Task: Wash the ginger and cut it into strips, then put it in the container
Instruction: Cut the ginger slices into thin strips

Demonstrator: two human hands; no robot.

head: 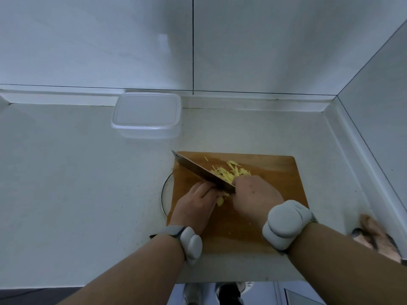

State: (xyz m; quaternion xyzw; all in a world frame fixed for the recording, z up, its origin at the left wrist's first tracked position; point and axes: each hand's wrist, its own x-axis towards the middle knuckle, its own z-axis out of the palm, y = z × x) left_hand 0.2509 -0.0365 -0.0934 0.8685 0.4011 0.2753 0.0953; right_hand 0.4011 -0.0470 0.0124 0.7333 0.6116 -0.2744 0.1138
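- My right hand [253, 194] grips the cleaver [198, 170]; my left hand [198, 201] pins the uncut ginger [220, 201] beneath the blade.
- Cut strips [229, 170] lie beyond the blade on the cutting board [271, 172]; the lidded container [146, 115] sits far-left on the counter [77, 183].

Both bare forearms enter from bottom edge, converging toward centre of frame. Each wrist carries grey band with pale rounded pod. Left hand [196, 202], lower centre, lies palm down, fingers bent, tips tucked against blade side. Right hand [253, 195], just right of it, back of hand up, fingers curled in tight grip; what it clasps hidden beneath hand.
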